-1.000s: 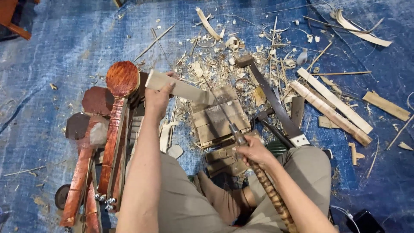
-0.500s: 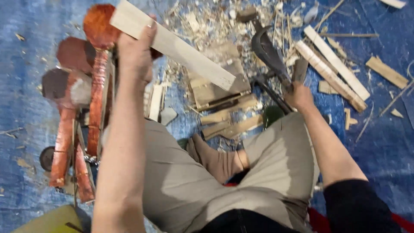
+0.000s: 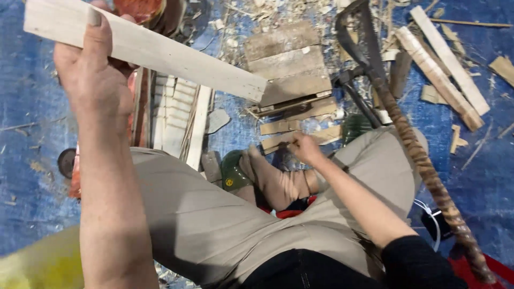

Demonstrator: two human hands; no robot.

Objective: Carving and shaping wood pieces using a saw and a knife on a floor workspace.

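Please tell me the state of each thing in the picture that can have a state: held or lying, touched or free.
left hand: closed around the pale wooden plank, raised.
pale wooden plank: held up, off the ground.
right hand: low, on a small wood piece by the wooden block.
wooden block: lying on the blue tarp.
adze with twisted handle: lying free, no hand on it.

Light is bright, even and diffuse, with no glare. Shadows are soft and short, darkest beneath the raised wooden plank [image 3: 144,51] and the left hand [image 3: 91,75]. Slight motion blur softens the right hand [image 3: 305,147]. The yellow object [image 3: 37,265] at lower left is out of focus.
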